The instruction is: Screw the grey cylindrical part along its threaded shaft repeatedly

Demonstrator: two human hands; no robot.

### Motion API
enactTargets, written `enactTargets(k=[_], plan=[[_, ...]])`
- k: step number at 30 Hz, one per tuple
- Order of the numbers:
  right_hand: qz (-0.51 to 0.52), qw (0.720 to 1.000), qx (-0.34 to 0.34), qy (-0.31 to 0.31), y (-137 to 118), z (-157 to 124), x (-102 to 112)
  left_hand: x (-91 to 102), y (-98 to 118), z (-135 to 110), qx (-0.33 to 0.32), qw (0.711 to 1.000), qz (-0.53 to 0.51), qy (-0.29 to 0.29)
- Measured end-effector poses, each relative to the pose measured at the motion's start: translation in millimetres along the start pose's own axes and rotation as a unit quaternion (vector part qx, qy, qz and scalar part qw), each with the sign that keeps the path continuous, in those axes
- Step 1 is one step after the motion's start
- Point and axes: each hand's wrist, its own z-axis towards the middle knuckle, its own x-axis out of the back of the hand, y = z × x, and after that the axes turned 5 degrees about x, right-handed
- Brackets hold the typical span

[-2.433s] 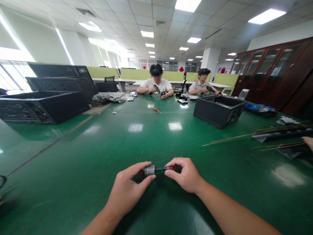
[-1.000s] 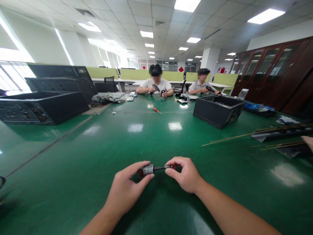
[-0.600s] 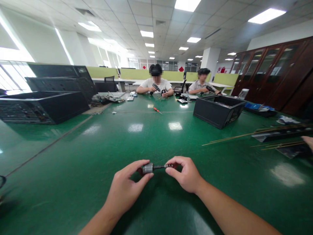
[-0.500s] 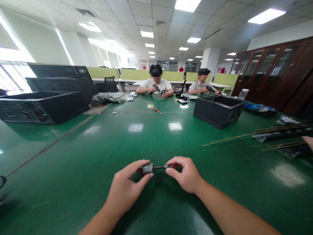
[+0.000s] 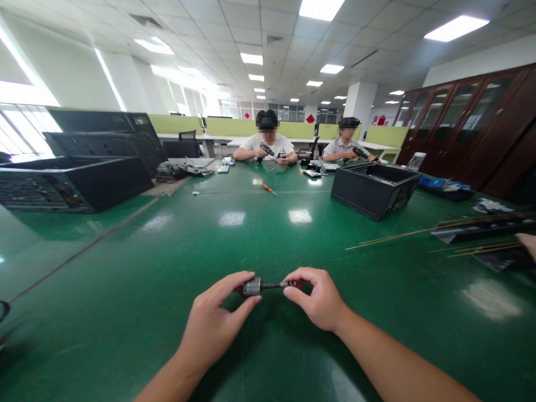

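Observation:
Low over the green table (image 5: 125, 268), both my hands hold one small tool between them. My left hand (image 5: 213, 324) pinches its grey metal collar (image 5: 252, 286) between thumb and forefinger, with a bit of red showing behind. A thin dark shaft (image 5: 272, 285) runs right from the collar into my right hand (image 5: 318, 298), whose fingertips are closed on the shaft's far end.
Black computer cases (image 5: 71, 181) stand at the left and another open case (image 5: 372, 190) at the right. A red screwdriver (image 5: 270, 190) lies mid-table. Thin rods (image 5: 393, 237) and dark panels lie at the right. Two people (image 5: 266, 146) sit at the far side with tools.
My hands and the tool have barely shifted, only a little up and left in view. The grips are the same.

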Motion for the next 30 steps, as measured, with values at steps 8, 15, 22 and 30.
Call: enactTargets(k=[8, 15, 22, 30], plan=[[0.009, 1.0, 0.007, 0.009, 3.0, -0.7, -1.1, -0.8, -1.7, -0.3, -0.012, 1.0, 0.006, 0.006], [0.009, 1.0, 0.0, 0.009, 4.0, -0.8, -0.2, 0.3, -0.7, 1.4, -0.025, 1.0, 0.008, 0.014], [0.01, 1.0, 0.004, 0.011, 1.9, -0.3, 0.3, 1.7, -0.4, 1.0, -0.025, 1.0, 0.012, 0.013], [0.016, 1.0, 0.0, 0.014, 1.3, 0.0, -0.1, 1.2, -2.2, 1.4, -0.025, 1.0, 0.014, 0.013]])
